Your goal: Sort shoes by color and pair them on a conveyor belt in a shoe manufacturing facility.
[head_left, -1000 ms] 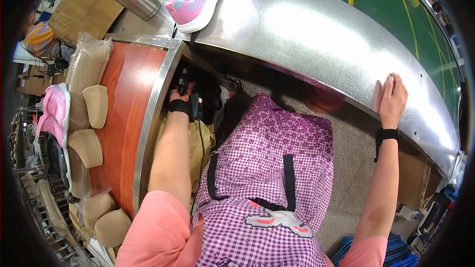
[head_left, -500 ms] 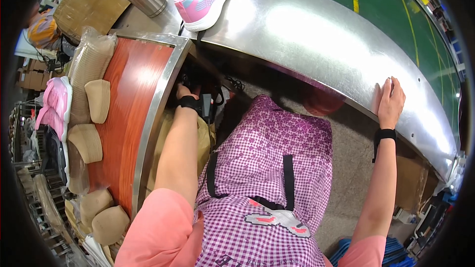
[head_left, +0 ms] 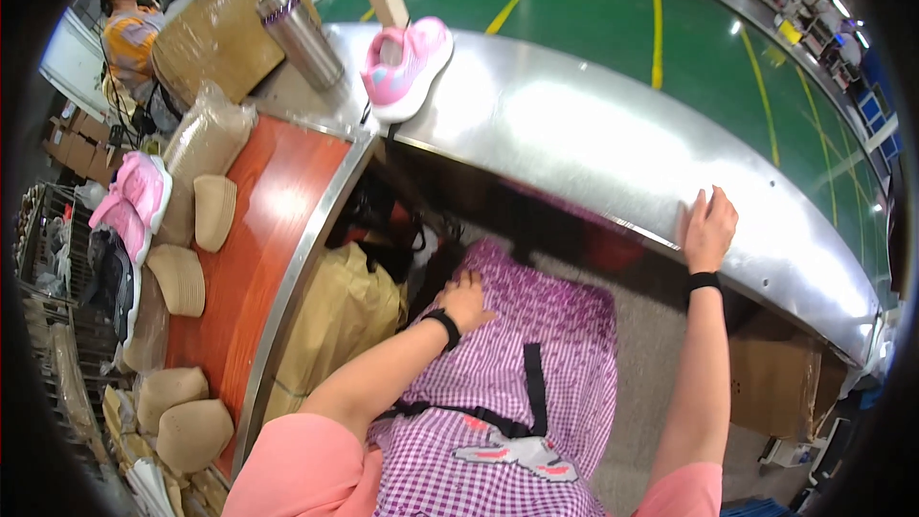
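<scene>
My left hand [head_left: 464, 303] lies with fingers spread on the purple checked apron [head_left: 546, 302] over my lap, holding nothing. On the edge of the shiny metal conveyor or table [head_left: 565, 124] rests my right hand [head_left: 710, 230], its fingers stretched out and nothing in them. A pink sneaker [head_left: 407, 77] stands on the metal top at its left end, with a wooden stick rising behind its opening. Beside it is a steel thermos flask [head_left: 299, 38]. Below the metal top, left of my lap, a brown paper sack [head_left: 335, 321] sits in the dark space.
A red-brown wooden board [head_left: 263, 220] with a metal edge lies at my left. Stacks of beige insoles or heel pieces [head_left: 177, 278], pink shoes [head_left: 144, 196] and a dark shoe line it. A cardboard box [head_left: 230, 29] and a co-worker [head_left: 129, 33] are beyond. Another box [head_left: 771, 388] stands at right.
My left hand has come out from the dark space under the table and now lies on the apron. The right hand stays on the metal edge. The whole view has shifted.
</scene>
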Motion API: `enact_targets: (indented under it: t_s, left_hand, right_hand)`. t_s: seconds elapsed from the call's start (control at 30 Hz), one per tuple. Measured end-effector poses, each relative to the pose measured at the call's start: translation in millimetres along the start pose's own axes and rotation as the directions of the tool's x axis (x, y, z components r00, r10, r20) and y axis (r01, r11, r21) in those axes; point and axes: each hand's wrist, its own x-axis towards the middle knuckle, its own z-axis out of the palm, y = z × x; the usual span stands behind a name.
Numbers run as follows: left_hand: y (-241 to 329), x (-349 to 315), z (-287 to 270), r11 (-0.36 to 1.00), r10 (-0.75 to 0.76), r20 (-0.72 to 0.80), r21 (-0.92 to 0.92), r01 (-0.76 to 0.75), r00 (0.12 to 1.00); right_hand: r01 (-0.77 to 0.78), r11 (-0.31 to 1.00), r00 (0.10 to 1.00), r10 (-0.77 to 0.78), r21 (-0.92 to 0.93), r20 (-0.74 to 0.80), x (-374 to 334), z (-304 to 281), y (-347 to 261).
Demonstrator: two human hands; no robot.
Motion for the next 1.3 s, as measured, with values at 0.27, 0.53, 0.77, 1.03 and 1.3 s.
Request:
enact_targets:
  t_s: [0.27,0.53,0.77,1.03,1.3]
  left_hand:
    - [-16,-21,-23,0.968,-0.104,-0.329,-0.25,0.019,0.939]
    - [-26,11,-1,0.994,-0.11,0.183,0.019,0.108,0.977]
    - [-10,35,20,0.978,-0.208,0.364,0.09,0.188,0.908]
    - [4,71,5,0.989,-0.148,0.446,0.055,0.138,0.883]
    - [34,113,-53,0.979,0.202,0.322,-0.067,-0.191,0.925]
  right_hand:
    - [-0.025,0.999,1.0,0.025,0.023,-0.016,-3,-6,-3]
    - [-0.032,0.999,0.999,0.032,-0.001,0.018,-1,-16,-12]
    - [-0.021,0.994,0.992,0.034,-0.107,0.122,-3,-15,-15]
    - [0.032,0.991,0.972,0.0,-0.132,0.235,-2,-26,-23]
    - [0.156,0.972,0.916,-0.076,-0.177,0.395,4,-38,-36]
